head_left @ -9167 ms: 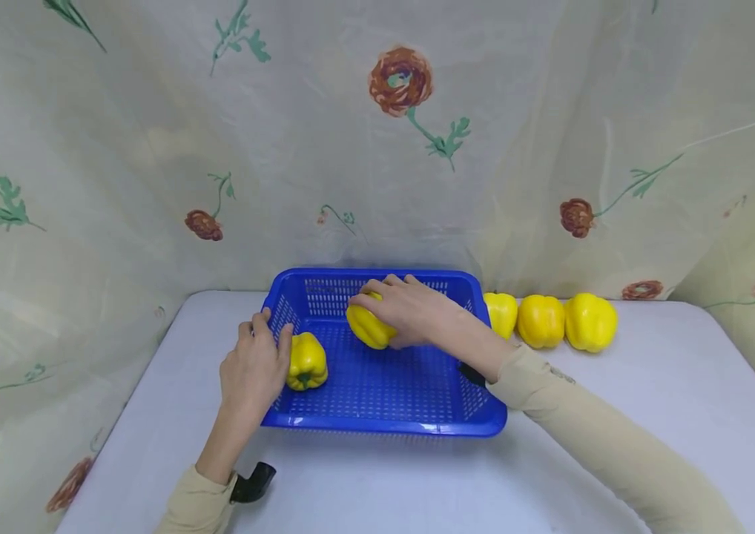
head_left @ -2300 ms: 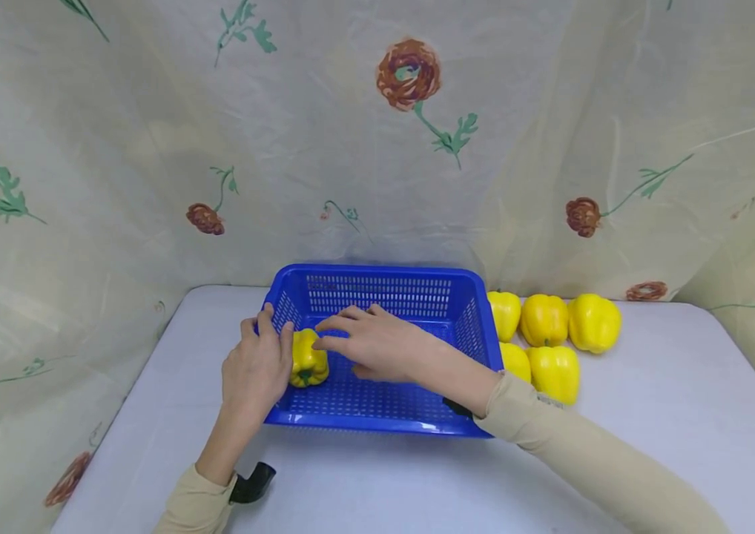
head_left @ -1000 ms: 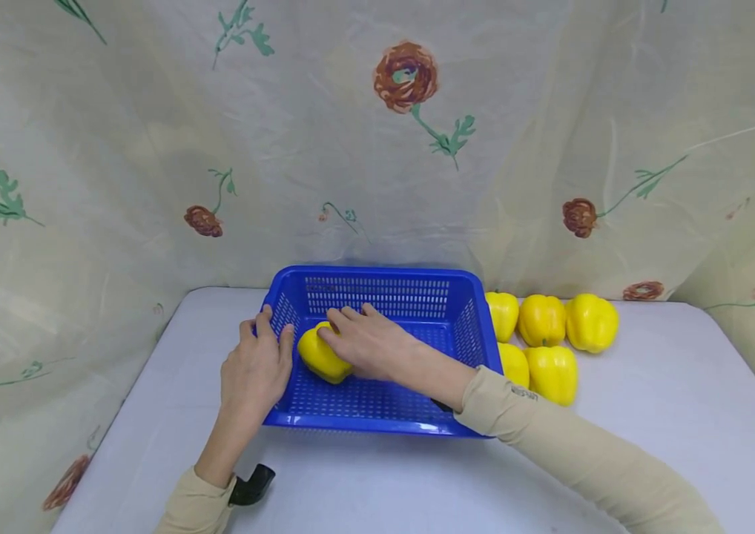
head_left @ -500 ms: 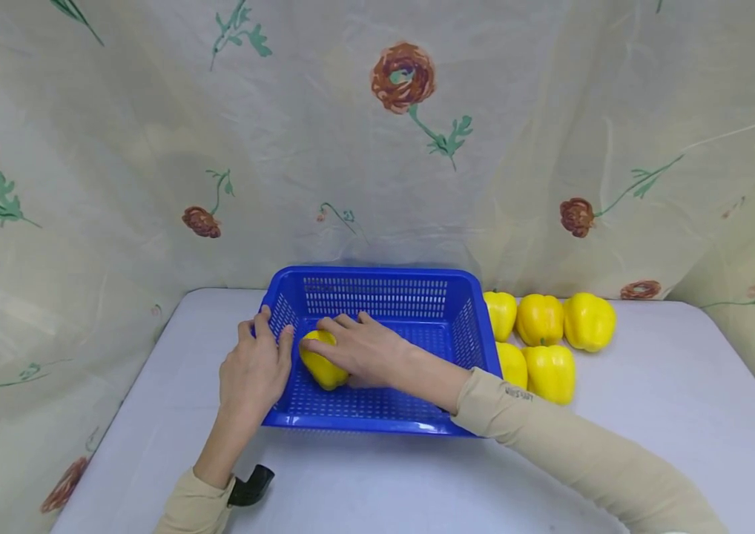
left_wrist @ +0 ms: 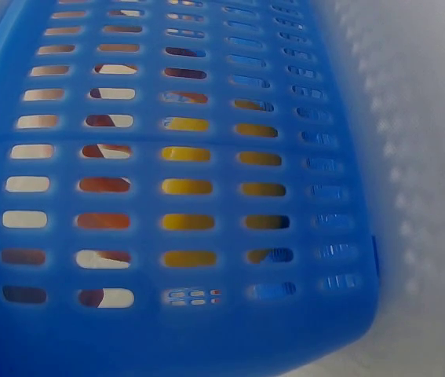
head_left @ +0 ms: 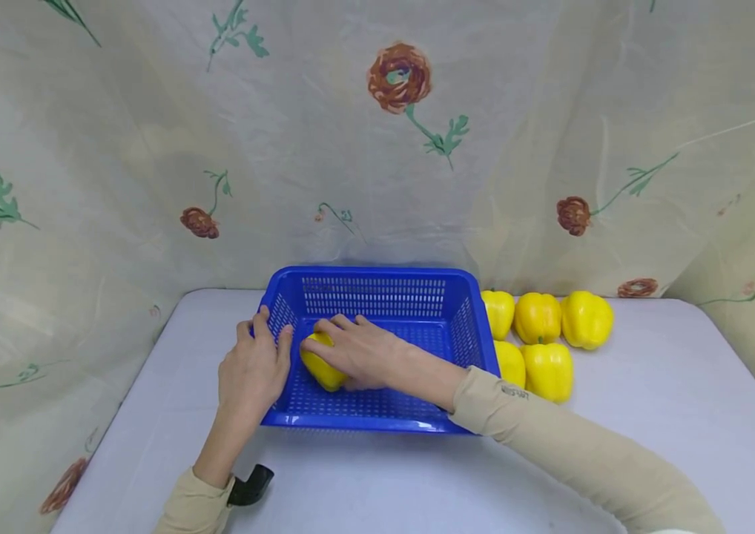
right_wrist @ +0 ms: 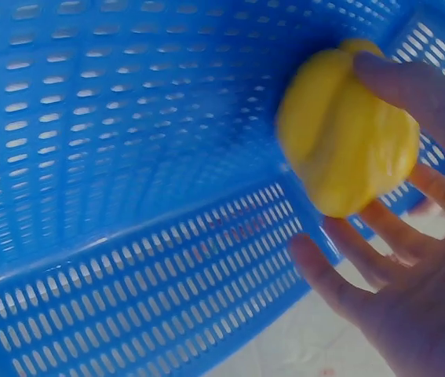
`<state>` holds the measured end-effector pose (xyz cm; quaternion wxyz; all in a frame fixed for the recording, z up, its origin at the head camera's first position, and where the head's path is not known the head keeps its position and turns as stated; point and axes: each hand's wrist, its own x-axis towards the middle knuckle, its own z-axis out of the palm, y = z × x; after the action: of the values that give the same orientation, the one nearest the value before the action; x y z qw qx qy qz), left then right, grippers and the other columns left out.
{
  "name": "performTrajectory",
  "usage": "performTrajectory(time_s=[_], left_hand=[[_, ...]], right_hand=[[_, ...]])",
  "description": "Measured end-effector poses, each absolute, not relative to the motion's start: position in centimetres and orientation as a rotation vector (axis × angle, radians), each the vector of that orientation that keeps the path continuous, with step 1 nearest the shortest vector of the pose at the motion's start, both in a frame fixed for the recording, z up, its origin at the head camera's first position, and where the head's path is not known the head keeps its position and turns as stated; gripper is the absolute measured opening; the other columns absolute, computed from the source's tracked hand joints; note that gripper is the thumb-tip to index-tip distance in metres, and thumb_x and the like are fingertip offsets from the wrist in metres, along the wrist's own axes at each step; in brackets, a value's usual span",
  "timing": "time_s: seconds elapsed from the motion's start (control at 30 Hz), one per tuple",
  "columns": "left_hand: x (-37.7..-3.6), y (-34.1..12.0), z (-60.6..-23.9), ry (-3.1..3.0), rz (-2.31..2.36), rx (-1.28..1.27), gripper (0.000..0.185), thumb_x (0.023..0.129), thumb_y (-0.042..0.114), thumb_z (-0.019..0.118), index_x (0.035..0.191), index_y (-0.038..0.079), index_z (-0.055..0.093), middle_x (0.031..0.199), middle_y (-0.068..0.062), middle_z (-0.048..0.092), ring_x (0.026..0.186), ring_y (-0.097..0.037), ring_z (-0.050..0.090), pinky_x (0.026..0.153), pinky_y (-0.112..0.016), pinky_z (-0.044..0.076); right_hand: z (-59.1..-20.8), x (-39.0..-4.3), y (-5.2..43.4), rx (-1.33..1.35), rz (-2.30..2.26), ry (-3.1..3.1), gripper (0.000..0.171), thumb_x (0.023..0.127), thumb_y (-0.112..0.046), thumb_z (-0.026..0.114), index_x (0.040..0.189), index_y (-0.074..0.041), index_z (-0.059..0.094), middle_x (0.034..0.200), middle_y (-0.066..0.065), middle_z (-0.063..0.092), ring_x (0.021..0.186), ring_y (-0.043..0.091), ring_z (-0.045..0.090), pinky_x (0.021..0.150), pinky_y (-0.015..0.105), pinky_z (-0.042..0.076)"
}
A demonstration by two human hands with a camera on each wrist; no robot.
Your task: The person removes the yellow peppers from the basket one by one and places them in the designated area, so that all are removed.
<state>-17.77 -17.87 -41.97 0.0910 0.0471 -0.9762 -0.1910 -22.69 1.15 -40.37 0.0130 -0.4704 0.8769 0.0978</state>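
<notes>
A blue perforated plastic basket (head_left: pixel 377 424) stands on the table. My left hand (head_left: pixel 252 369) holds its left rim, with the thumb on the inner side. Inside, near the left wall, my right hand (head_left: pixel 360 352) grips a yellow bell pepper (head_left: pixel 321 368), thumb on one side and fingers on the other. The right wrist view shows that same bell pepper (right_wrist: pixel 344 133) lying tilted in the grasp, close to the basket wall. Through the basket's slots (left_wrist: pixel 187 186) in the left wrist view, yellow shows; the left hand itself is out of that view.
Several yellow bell peppers stand in two rows right of the basket, among them a rear one (head_left: pixel 587 320) and a front one (head_left: pixel 549 372). A flowered curtain (head_left: pixel 377 148) hangs behind the white table (head_left: pixel 377 482). A black wrist mount (head_left: pixel 251 486) sits at the left cuff.
Two bell peppers now form a front row beside the basket. My right hand reached left inside the basket, took hold of the bell pepper there and tilted it. The left hand stayed at the rim.
</notes>
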Motion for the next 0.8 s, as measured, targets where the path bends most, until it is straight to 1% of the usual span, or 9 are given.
performTrajectory(time_s=[0.2,0.5,0.67,0.8], left_hand=[[-17.8,-17.9,-42.1,-2.904,-0.570,0.142,0.067,0.116,0.040,0.042,0.160,-0.010,0.038,0.147,-0.043,0.054,0.090,-0.055,0.076,0.071,-0.059,0.067],[-17.9,-17.9,-41.9,-2.889,-0.585,0.133,0.067,0.117,0.040,0.041,0.159,-0.012,0.039,0.146,-0.044,0.053,0.094,-0.057,0.075,0.071,-0.061,0.066],[-17.8,-17.9,-42.0,-2.896,-0.580,0.145,0.067,0.117,0.040,0.041,0.160,-0.011,0.038,0.146,-0.044,0.053,0.096,-0.058,0.075,0.073,-0.062,0.066],[-17.8,-17.9,-42.0,-2.895,-0.584,0.141,0.067,0.117,0.040,0.041,0.159,-0.012,0.038,0.146,-0.044,0.053,0.096,-0.058,0.075,0.072,-0.062,0.066]], right_hand=[[-39.4,-22.8,2.5,-1.358,0.253,2.711,0.079,0.092,-0.031,0.086,0.159,-0.030,0.044,0.158,0.006,0.052,0.142,0.030,0.055,0.117,0.054,0.055],[-37.6,-22.5,6.2,-1.288,0.197,2.756,0.074,0.091,-0.021,0.088,0.155,-0.030,0.051,0.160,0.008,0.054,0.148,0.034,0.052,0.119,0.059,0.052],[-36.2,-21.9,7.6,-1.254,0.147,2.774,0.074,0.091,-0.024,0.088,0.155,-0.030,0.052,0.162,0.008,0.053,0.149,0.035,0.051,0.121,0.061,0.049],[-35.1,-21.3,8.9,-1.212,0.103,2.815,0.077,0.091,-0.026,0.088,0.157,-0.029,0.050,0.164,0.008,0.052,0.151,0.035,0.049,0.122,0.060,0.048]])
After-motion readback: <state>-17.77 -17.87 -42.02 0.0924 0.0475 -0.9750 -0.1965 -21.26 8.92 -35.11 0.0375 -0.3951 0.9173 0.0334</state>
